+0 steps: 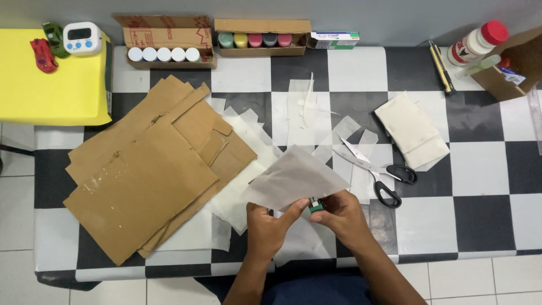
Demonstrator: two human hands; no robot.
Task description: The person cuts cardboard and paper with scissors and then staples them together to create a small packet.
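Note:
My left hand (270, 227) pinches the near edge of a sheet of translucent white paper (293, 176) that is lifted off the table and folded up over the hands. My right hand (341, 213) grips a small green and black object (315, 206), held against the lower edge of that sheet. Both hands sit at the front middle of the checkered table (480, 220). More white paper pieces (237, 197) lie under and around them.
A stack of flat cardboard sheets (152, 169) lies to the left. Open black-handled scissors (375, 172) and a folded white cloth (412, 130) lie to the right. Two boxes of paint jars (164, 53) (257, 40), a glue bottle (477, 42) and a yellow side table (51, 85) line the back.

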